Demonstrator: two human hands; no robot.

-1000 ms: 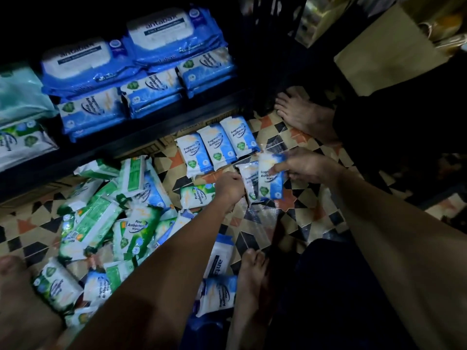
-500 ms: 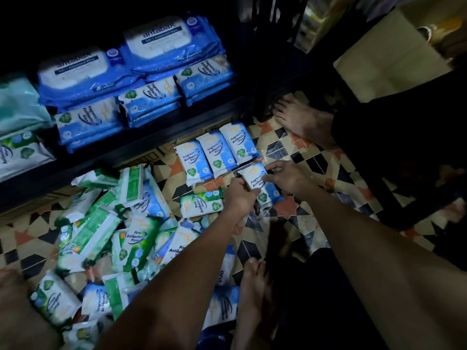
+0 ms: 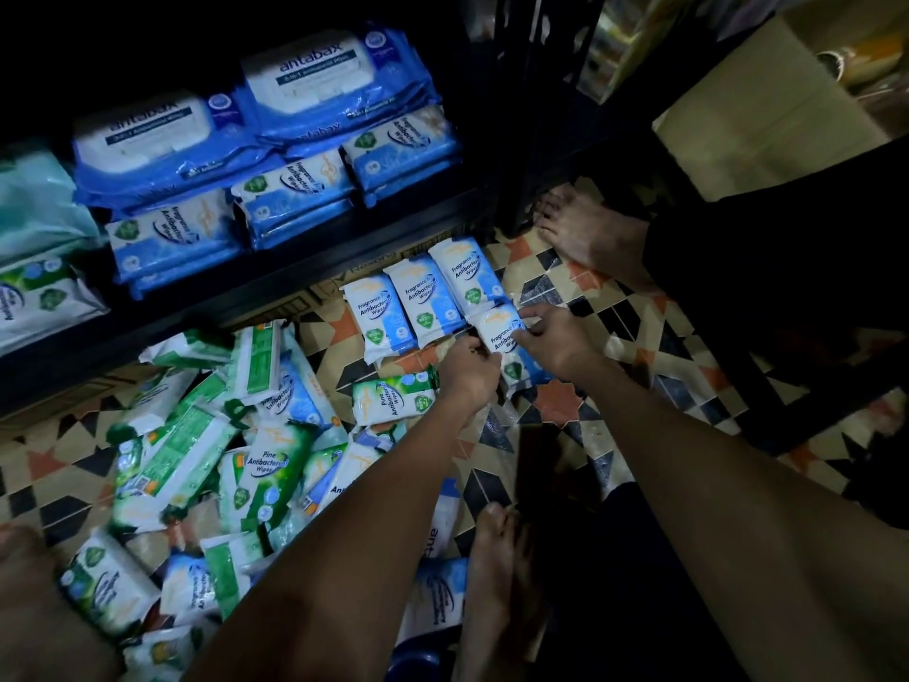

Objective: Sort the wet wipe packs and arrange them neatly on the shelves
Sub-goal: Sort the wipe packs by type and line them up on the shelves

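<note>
Blue pack (image 3: pixel 501 337) pinched by both hands beside three-pack row (image 3: pixel 418 297)

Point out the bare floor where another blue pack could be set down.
Bare tiles lie right of the row of three blue packs, before the foot. More open tiles sit below the held blue pack. Left, the pile of green packs is crowded.

A patterned tile floor (image 3: pixel 634 366) carries a loose heap of green and blue wipe packs (image 3: pixel 206 465) at near left and a row of three blue packs (image 3: pixel 418 297) farther right. On the dark shelf (image 3: pixel 295 258) beyond, blue packs (image 3: pixel 275 155) lie stacked, big ones on top
</note>
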